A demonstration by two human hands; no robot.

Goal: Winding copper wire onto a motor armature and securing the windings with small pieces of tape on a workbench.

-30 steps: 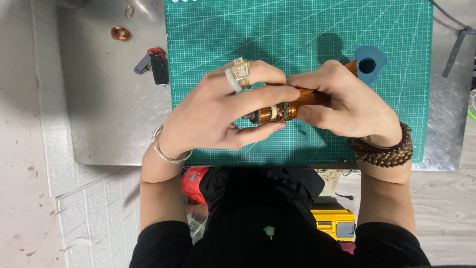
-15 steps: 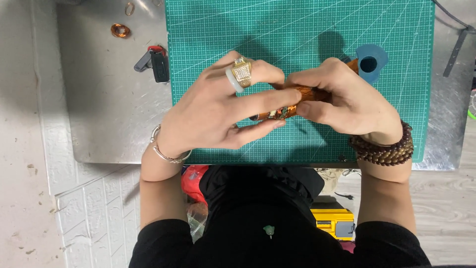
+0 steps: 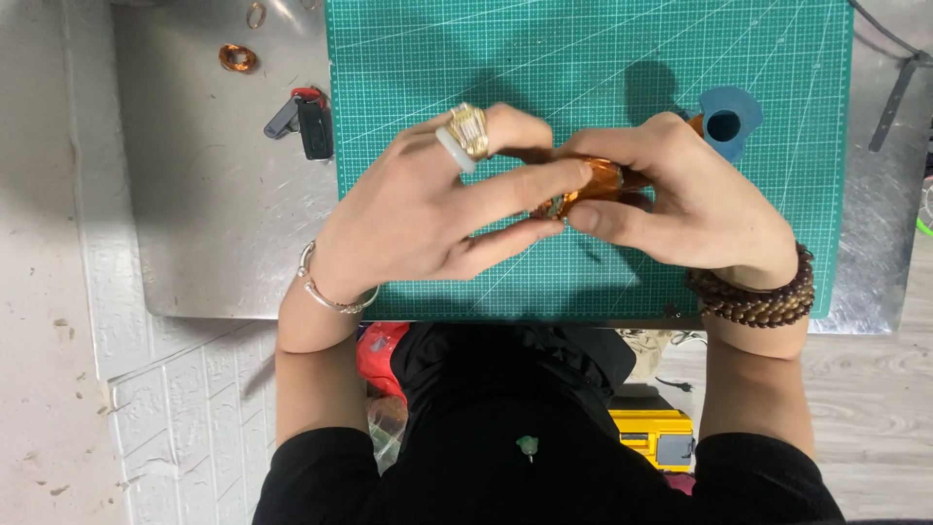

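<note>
Both my hands meet over the green cutting mat [image 3: 583, 58] on a metal table. My left hand [image 3: 437, 209], with rings and a silver bracelet, wraps its fingers over a small shiny copper-coloured cylindrical piece [image 3: 595, 185]. My right hand [image 3: 695, 204], with a brown bead bracelet at the wrist, grips the same piece from the right side. Most of the piece is hidden by my fingers. A blue plastic part with a round hole [image 3: 727, 122] shows just behind my right hand; whether it joins the copper piece I cannot tell.
On the metal tabletop [image 3: 214, 224] left of the mat lie a black and red small tool [image 3: 303, 119], a copper ring [image 3: 236, 58] and a thin wire loop [image 3: 256, 14]. A dark strap [image 3: 892, 102] lies at the right edge. A yellow box [image 3: 653, 436] sits below the table.
My left fingers have slid further right over the copper piece, covering more of it. Both hands stay at the same spot on the mat.
</note>
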